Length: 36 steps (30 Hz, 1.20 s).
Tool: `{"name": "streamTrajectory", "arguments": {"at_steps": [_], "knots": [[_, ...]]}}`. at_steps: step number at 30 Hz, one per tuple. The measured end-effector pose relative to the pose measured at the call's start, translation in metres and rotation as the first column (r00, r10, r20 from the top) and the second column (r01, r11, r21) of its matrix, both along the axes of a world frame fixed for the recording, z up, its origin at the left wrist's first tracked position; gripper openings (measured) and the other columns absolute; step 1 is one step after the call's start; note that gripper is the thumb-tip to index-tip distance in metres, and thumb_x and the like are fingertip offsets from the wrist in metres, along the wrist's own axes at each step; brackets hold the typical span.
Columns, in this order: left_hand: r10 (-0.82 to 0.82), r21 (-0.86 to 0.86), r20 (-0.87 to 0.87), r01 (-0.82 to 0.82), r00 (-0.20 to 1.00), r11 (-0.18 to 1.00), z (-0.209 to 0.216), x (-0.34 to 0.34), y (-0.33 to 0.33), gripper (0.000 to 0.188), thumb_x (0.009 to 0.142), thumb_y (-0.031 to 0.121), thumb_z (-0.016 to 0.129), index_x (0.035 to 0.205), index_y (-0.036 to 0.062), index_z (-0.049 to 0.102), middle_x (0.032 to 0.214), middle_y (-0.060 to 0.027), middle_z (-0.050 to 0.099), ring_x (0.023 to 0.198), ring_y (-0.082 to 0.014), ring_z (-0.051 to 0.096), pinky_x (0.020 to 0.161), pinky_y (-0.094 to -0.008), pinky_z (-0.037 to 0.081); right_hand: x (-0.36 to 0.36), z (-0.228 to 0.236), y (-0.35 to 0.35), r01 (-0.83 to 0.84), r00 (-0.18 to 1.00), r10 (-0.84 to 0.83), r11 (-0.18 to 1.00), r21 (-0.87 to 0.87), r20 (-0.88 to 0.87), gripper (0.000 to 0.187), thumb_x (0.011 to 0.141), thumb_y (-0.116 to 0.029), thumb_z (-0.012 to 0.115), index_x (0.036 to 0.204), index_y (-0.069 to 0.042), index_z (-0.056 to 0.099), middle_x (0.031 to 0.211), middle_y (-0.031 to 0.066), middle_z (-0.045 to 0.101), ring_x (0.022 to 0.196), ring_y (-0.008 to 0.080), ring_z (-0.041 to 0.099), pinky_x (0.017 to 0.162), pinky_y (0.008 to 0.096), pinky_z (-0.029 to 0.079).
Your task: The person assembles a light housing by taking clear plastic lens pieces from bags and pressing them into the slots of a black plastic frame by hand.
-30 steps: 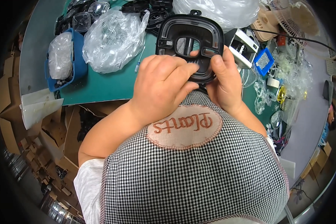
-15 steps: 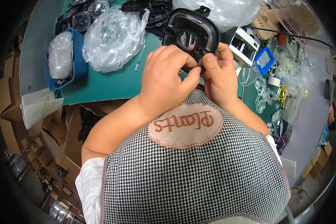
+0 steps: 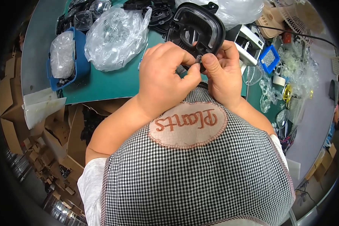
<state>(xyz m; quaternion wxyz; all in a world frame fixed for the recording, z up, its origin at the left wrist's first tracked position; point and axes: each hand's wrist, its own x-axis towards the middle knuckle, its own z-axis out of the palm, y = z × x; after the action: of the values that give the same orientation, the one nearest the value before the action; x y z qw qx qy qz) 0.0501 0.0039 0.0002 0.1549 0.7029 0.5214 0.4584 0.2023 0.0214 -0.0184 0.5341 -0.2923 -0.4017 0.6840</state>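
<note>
A black plastic lamp housing (image 3: 179, 26) with a clear curved strip round its rim is held up over the near side of the table. My right hand (image 3: 226, 73) grips its lower right edge, thumb on the near face and fingers behind. At the housing's lower end, my left hand (image 3: 167, 73) pinches thumb and forefinger at a small clear plastic piece (image 3: 198, 59). This piece touches the housing; its lower part is hidden by my fingers. The other fingers of my left hand are curled in.
On the green table (image 3: 109, 84) lie a clear bag of plastic parts (image 3: 115, 41) and a blue bin (image 3: 79, 56) with a bagged bundle. Black lamp parts (image 3: 83, 20) stand behind. To the right are a white device (image 3: 248, 45), a blue tray (image 3: 269, 60) and loose clear pieces.
The housing has risen slightly and tilted a little, showing more of its inside. My left thumb and forefinger have shifted slightly, and the small clear piece between them shows more plainly.
</note>
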Motion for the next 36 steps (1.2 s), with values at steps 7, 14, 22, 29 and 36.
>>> {"name": "streamTrajectory", "arguments": {"at_steps": [7, 14, 22, 29, 36], "knots": [[-0.046, 0.049, -0.051, 0.049, 0.998, 0.998, 0.000, -0.002, -0.001, 0.012, 0.067, 0.012, 0.075, 0.074, 0.0105, 0.066, 0.071, -0.0009, 0.060, 0.071, -0.0207, 0.059, 0.068, -0.0345, 0.042, 0.005, 0.002, 0.002, -0.065, 0.996, 0.057, 0.989, -0.133, -0.064, 0.035, 0.095, -0.014, 0.061, 0.121, -0.002, 0.042, 0.115, 0.0123, 0.059, 0.100, 0.0166, 0.061, 0.083, 0.0294, 0.054], [-0.112, 0.095, -0.237, 0.138, 0.965, 0.986, 0.014, -0.004, -0.004, 0.015, 0.068, 0.011, 0.076, 0.081, 0.0098, 0.068, 0.079, -0.0019, 0.062, 0.076, -0.0209, 0.058, 0.072, -0.0345, 0.041, 0.007, 0.010, 0.000, -0.150, 0.978, 0.131, 0.983, -0.108, -0.164, 0.042, 0.096, -0.010, 0.053, 0.133, 0.000, 0.036, 0.129, 0.0187, 0.054, 0.115, 0.0241, 0.057, 0.095, 0.0365, 0.050], [-0.065, 0.230, -0.256, 0.126, 0.965, 0.965, 0.009, 0.001, -0.006, 0.017, 0.066, 0.011, 0.076, 0.080, 0.0114, 0.067, 0.080, 0.0004, 0.060, 0.078, -0.0215, 0.056, 0.071, -0.0351, 0.041, 0.008, 0.012, 0.002, -0.211, 0.958, 0.193, 0.975, -0.066, -0.214, 0.051, 0.093, -0.006, 0.050, 0.139, 0.002, 0.030, 0.134, 0.0218, 0.050, 0.129, 0.0285, 0.046, 0.104, 0.0394, 0.044], [-0.064, 0.224, -0.277, 0.130, 0.959, 0.966, 0.007, -0.002, -0.008, 0.019, 0.065, 0.012, 0.077, 0.081, 0.0115, 0.067, 0.079, 0.0004, 0.059, 0.077, -0.0212, 0.057, 0.069, -0.0348, 0.042, 0.008, 0.014, 0.002, -0.233, 0.966, 0.220, 0.969, -0.087, -0.136, 0.051, 0.092, -0.003, 0.048, 0.139, 0.002, 0.029, 0.135, 0.0235, 0.049, 0.127, 0.0288, 0.049, 0.102, 0.0381, 0.046], [-0.106, 0.247, -0.264, 0.174, 0.959, 0.953, 0.007, -0.009, -0.010, 0.023, 0.066, 0.014, 0.078, 0.087, 0.0103, 0.068, 0.084, -0.0015, 0.060, 0.078, -0.0219, 0.057, 0.071, -0.0349, 0.043, 0.009, 0.019, 0.001, -0.227, 0.968, 0.212, 0.967, -0.111, -0.137, 0.052, 0.091, -0.003, 0.050, 0.139, 0.003, 0.030, 0.134, 0.0259, 0.050, 0.126, 0.0296, 0.050, 0.105, 0.0392, 0.043]]}}
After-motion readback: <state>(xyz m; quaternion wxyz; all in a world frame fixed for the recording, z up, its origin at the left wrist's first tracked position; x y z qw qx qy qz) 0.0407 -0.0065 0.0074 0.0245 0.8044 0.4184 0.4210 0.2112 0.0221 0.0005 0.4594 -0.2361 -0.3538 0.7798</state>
